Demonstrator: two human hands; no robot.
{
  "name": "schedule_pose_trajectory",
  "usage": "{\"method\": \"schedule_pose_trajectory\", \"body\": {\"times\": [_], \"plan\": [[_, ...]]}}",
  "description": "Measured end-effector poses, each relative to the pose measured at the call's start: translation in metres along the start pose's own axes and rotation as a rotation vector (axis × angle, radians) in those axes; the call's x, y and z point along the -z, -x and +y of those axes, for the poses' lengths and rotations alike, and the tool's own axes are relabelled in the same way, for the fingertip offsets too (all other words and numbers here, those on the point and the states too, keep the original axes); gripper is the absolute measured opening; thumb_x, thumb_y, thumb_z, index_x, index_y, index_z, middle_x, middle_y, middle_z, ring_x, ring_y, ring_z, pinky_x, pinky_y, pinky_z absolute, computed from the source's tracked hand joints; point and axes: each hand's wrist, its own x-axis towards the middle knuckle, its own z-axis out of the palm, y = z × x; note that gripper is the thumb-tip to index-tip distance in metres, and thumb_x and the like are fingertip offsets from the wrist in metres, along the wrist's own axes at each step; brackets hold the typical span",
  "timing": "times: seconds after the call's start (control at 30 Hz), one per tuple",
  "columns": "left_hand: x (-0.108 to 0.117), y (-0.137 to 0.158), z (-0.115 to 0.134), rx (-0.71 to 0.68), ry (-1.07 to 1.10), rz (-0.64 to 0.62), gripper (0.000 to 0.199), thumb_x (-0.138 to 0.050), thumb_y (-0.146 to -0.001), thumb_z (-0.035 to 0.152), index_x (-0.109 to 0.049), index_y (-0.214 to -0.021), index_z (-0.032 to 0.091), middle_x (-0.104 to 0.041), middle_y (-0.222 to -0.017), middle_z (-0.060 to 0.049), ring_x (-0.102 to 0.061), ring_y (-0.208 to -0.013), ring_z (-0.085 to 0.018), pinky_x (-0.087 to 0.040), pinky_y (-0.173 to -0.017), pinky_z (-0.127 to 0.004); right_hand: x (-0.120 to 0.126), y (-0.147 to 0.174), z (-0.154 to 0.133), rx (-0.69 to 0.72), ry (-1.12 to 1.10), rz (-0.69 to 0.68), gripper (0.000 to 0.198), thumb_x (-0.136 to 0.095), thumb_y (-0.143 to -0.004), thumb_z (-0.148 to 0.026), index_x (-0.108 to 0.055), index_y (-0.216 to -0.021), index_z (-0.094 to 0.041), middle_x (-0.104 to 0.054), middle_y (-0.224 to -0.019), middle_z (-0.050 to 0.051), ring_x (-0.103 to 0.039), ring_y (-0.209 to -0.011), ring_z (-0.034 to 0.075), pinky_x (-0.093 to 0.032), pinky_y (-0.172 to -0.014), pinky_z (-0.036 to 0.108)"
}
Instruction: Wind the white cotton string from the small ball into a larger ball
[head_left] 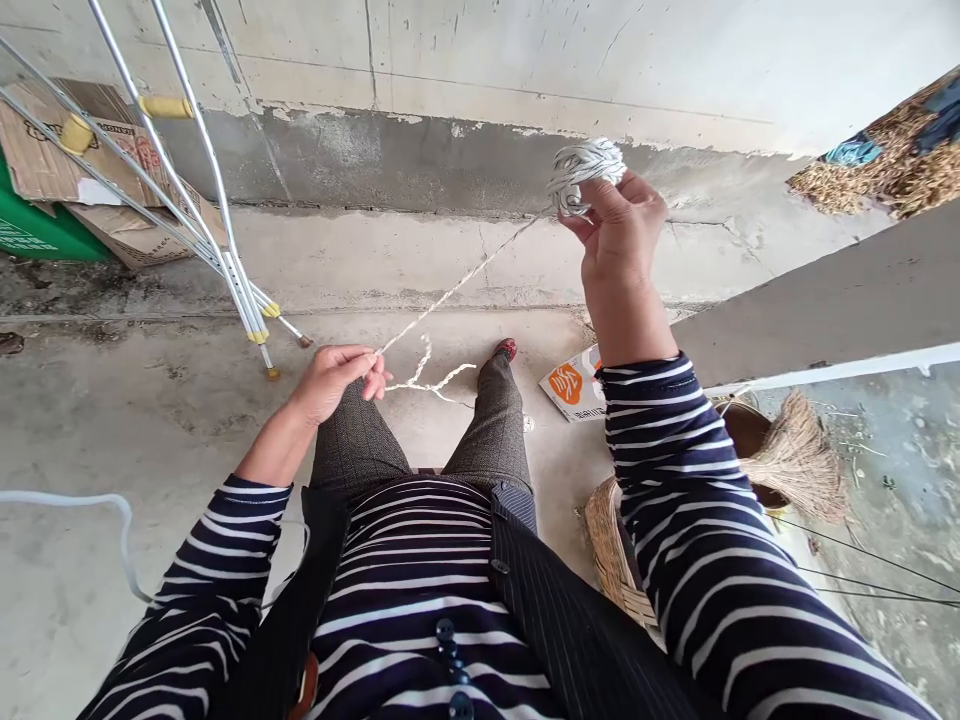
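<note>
My right hand (622, 225) is raised toward the wall, its fingers closed round a bundle of white cord (585, 165). From the bundle a twisted strand (466, 280) runs taut, down and left, to my left hand (337, 380), which pinches it between thumb and fingers. Beyond the left fingers the strand carries on to a loose braided end (431, 380) that forks into short branches and dangles above my lap. Part of the bundle is hidden behind my right thumb and fingers.
Metal crutches (214, 220) lean at the left before cardboard boxes (97, 150). A printed box (574, 385) lies on the floor by my right forearm. Further right are a woven basket (611, 545) and a straw broom (802, 460). Grain (847, 190) is heaped at the upper right.
</note>
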Motion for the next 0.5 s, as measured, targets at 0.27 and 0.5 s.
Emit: {"method": "schedule_pose_trajectory", "body": {"times": [0.27,0.5], "plan": [[0.043,0.028,0.044,-0.142,-0.121,0.175,0.038,-0.071,-0.087,0.037,-0.063,-0.055,0.017,-0.053,-0.048,0.001,-0.059,-0.054,-0.017,-0.055,-0.09,-0.043,-0.003,-0.012,-0.013,0.028,-0.115,0.135,0.03,-0.077,-0.062,-0.028,-0.059,-0.086,-0.023,-0.063,-0.089,0.0,-0.056,-0.084,0.015,-0.056,-0.073,0.031],[0.076,0.035,0.072,-0.291,-0.045,0.367,0.028,-0.07,-0.081,0.03,-0.063,-0.055,0.02,-0.05,-0.046,0.003,-0.054,-0.053,-0.015,-0.053,-0.09,-0.044,0.0,-0.023,-0.022,0.051,-0.091,0.208,0.017,-0.066,-0.075,-0.015,-0.06,-0.089,-0.021,-0.059,-0.087,0.002,-0.06,-0.08,0.015,-0.055,-0.075,0.035]]}}
